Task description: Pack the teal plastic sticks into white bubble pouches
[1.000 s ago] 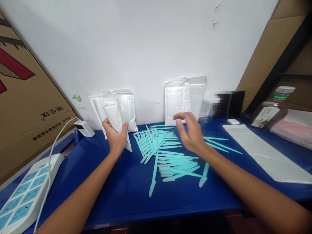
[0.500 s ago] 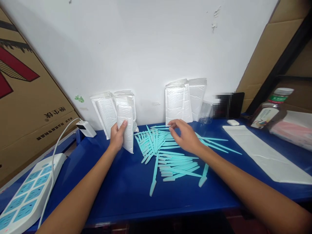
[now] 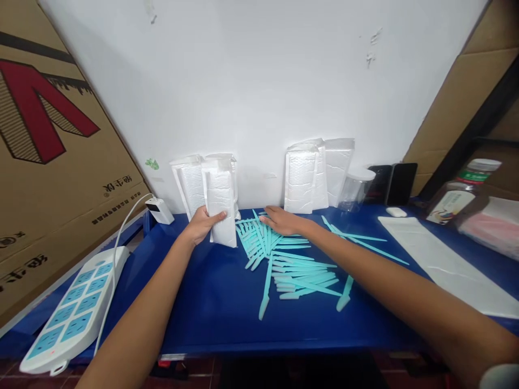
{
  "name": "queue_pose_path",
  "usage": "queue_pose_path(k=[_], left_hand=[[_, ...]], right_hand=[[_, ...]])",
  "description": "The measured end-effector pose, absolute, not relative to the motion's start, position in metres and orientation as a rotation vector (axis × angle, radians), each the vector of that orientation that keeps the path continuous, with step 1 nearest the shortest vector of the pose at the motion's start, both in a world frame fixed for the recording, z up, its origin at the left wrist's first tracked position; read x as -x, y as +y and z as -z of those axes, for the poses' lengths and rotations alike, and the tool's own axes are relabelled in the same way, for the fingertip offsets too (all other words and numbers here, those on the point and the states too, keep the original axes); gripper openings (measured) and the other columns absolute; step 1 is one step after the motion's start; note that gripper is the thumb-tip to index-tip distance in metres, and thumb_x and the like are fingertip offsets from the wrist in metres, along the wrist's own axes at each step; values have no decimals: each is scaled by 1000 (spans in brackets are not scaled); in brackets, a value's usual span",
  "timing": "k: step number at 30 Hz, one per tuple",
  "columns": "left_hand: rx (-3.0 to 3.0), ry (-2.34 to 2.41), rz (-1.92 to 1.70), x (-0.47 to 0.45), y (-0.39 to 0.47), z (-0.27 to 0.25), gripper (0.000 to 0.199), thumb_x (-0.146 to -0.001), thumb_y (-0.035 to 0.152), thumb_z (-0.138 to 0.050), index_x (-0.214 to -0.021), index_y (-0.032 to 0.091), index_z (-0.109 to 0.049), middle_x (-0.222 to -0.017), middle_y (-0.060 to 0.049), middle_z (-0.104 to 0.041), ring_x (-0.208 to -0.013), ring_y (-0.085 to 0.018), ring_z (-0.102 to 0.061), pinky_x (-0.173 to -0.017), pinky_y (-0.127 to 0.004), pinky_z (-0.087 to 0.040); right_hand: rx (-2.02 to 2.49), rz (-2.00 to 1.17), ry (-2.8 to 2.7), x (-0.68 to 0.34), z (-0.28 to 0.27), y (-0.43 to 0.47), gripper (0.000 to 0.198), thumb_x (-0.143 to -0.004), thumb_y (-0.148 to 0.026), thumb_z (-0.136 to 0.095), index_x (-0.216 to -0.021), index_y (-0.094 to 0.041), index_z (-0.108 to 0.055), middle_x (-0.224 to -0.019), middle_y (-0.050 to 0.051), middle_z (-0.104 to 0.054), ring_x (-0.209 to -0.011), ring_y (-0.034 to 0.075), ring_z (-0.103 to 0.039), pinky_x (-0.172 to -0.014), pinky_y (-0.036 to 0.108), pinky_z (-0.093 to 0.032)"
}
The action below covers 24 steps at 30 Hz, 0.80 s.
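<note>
My left hand (image 3: pixel 198 226) is closed on a small white padded mailer (image 3: pixel 222 202), thumb across its front and fingers behind it. The mailer stands nearly upright against other white padded mailers (image 3: pixel 190 182) at the wall. Over the far side of a pile of turquoise eyebrow razors (image 3: pixel 300 270) is my right hand (image 3: pixel 284 220), its fingers stretched to the left and no object visible in it. Its fingertips are close above the razors; whether they touch cannot be seen. One razor (image 3: pixel 265 294) lies apart at the front, another (image 3: pixel 344 296) to its right.
More white padded mailers (image 3: pixel 300 178) lean on the wall, beside a clear jar (image 3: pixel 354 192) and two dark phones (image 3: pixel 401 185). A long white sheet (image 3: pixel 438 259) lies right, near a bottle (image 3: pixel 458 192). A power strip (image 3: pixel 77 302) and white charger (image 3: pixel 160 209) are left.
The left hand's mailer has moved back against the mailers behind it. My right hand has moved left over the razors, its fingers straightening. The camera view has shifted slightly.
</note>
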<state>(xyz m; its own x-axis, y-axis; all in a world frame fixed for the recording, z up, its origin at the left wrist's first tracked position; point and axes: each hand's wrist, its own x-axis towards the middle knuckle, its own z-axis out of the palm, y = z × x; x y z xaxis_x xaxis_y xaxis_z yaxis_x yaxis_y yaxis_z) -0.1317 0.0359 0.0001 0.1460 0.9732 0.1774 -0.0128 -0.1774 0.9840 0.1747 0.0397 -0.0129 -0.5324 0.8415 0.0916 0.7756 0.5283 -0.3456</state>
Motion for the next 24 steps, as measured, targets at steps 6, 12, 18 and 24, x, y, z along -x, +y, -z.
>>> queue_pose_path(k=[6,12,18,24], left_hand=[[-1442,1066,-1549,94,40,-23,70,-60,55,-96,-114,14,-77,-120,-14,-78,-111,-34,-74,-103,-48,-57],[-1643,991,-1548,46,74,-52,66,-77,59,-84,-123,12,-73,-130,-16,-75,-121,-32,-70,-108,-47,-54],[-1737,1049,-1394,13,106,-37,72,-69,57,-88,-121,11,-72,-127,-17,-75,-119,-34,-70,-109,-50,-53],[-1702,1110,-1301,7,121,-13,72,-61,60,-92,-113,12,-75,-120,-18,-77,-113,-36,-72,-105,-52,-55]], right_hand=[[1323,-315,-2545,-165,24,38,74,-108,-63,-27,-140,-7,-63,-146,26,-58,-138,39,-50,-114,51,-37],[1255,-205,-2572,-165,27,12,60,-110,-56,-35,-134,-11,-67,-138,24,-62,-128,38,-56,-107,51,-42],[1124,-185,-2538,-169,31,-2,54,-110,-51,-40,-136,-12,-66,-138,23,-64,-128,37,-57,-107,54,-45],[985,-307,-2437,-188,28,-20,50,-110,-48,-42,-139,-15,-65,-147,21,-61,-140,36,-51,-112,57,-46]])
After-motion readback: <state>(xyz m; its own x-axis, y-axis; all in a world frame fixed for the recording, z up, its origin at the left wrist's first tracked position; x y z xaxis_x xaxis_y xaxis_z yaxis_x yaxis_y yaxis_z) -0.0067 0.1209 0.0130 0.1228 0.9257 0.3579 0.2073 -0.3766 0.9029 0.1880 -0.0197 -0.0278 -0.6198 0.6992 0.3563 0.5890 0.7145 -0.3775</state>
